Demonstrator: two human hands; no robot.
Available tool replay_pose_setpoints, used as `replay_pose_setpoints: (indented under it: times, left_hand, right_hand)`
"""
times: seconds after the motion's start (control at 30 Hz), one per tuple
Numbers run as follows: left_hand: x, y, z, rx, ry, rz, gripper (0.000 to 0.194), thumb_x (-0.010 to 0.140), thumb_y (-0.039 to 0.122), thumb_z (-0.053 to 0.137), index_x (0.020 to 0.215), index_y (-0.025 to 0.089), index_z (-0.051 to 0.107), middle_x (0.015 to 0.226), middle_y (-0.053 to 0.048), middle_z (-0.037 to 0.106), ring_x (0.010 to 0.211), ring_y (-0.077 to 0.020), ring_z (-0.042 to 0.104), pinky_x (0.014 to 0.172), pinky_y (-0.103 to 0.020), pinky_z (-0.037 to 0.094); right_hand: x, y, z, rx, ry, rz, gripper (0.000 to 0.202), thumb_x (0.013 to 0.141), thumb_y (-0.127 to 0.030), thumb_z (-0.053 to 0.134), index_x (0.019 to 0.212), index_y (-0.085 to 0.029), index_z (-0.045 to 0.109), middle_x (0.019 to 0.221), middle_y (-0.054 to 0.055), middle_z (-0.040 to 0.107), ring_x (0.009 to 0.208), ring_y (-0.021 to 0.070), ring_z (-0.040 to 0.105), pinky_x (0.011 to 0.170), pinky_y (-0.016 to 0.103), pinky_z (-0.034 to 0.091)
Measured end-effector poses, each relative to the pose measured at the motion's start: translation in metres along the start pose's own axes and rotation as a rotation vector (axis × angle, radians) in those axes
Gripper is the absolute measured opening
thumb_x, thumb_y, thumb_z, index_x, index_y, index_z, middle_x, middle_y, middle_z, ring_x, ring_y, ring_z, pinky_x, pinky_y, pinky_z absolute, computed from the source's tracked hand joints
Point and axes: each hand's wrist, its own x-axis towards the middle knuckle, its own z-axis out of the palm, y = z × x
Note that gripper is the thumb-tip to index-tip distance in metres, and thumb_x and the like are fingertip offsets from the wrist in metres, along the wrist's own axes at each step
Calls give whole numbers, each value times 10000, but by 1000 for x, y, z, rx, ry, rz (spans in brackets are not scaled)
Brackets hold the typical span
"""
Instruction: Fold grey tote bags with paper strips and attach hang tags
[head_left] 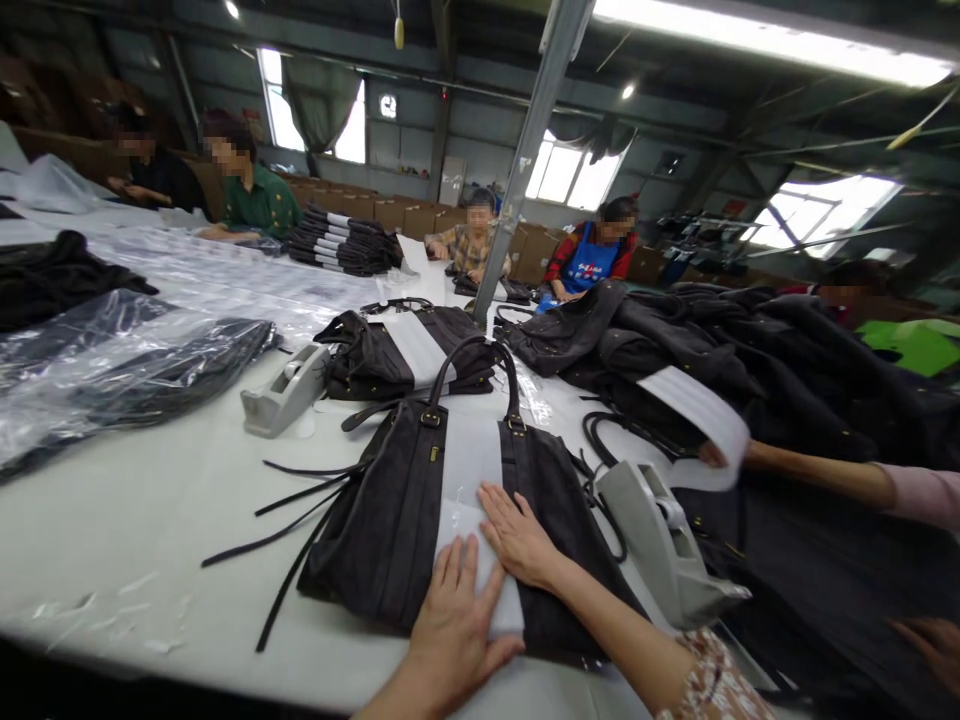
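Handbag [390, 520] lies on the bench [150, 530], its white band [471, 455] beneath my left hand [456, 612] and right hand [517, 535], both flat, fingers extended; uneven pressure, I judge, could skew it.

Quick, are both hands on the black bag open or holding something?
Left hand: open, laid on the white strip.
Right hand: open, resting there too.

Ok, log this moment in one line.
left hand: on strip | right hand: on strip | strip: over bag | bag: on table
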Motion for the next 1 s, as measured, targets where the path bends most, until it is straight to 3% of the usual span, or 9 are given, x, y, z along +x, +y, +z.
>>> replay_pose_setpoints:
  times: [0.17,0.27,0.4,0.5,0.6,0.73,0.87,1.0]
  left_hand:
    - [9,3,-9,-41,-92,-69,742,828,639,418,1440,255,250,1471,-193,292,1331,-368,303,1035,-522,305]
    - [22,-5,-31,-6,-111,-98,627,895,552,347,1429,228,286,1435,-201,357,1315,-336,347,1029,-484,325]
    - [33,-37,-75,215,-19,-153,529,889,513,394,1343,247,448,1438,-176,368,1360,-386,228,1071,-577,187]
    - [24,-70,-92,371,6,-243,514,871,477,451,1318,225,489,1420,-183,395,1356,-415,212,1064,-605,150]
    - [5,-95,-87,423,-31,-282,520,872,489,435,1300,206,515,1381,-185,448,1337,-416,258,1045,-594,207]
    - [-15,-111,-66,408,-25,-318,519,894,493,369,1343,249,458,1408,-157,424,1346,-403,244,1000,-633,246]
    - [-23,-117,-55,358,11,-321,507,901,489,357,1362,286,420,1441,-103,394,1367,-360,214,1004,-574,296]
    - [-24,-120,-50,334,57,-329,497,898,451,390,1378,322,379,1459,-63,371,1371,-328,213,1007,-523,329]
  right_hand:
    - [2,-4,-7,16,-3,31,540,951,-347,209,1458,-161,227,1521,79,191,1400,213,182,1109,466,206]
    - [-1,-12,-19,16,-5,56,533,951,-344,204,1445,-156,269,1514,85,223,1396,213,197,1106,460,214]
    - [-18,-16,-42,-10,44,115,543,951,-405,194,1421,-172,332,1498,97,271,1384,252,227,1094,529,187]
    - [-48,-3,-56,-101,160,251,522,937,-394,253,1406,-196,367,1499,100,271,1388,296,197,1079,589,134]
    - [-87,18,-50,-169,252,421,506,911,-355,313,1387,-213,406,1493,110,286,1382,336,193,1058,613,156]
    - [-125,40,-9,-48,271,578,510,918,-397,266,1355,-217,457,1467,117,337,1308,323,364,1003,546,351]
    - [-133,47,27,106,368,595,561,924,-482,231,1349,-199,466,1380,148,446,1182,267,514,943,415,466]
    - [-130,48,32,102,487,593,548,912,-488,277,1364,-220,434,1196,121,584,1054,281,566,888,433,485]
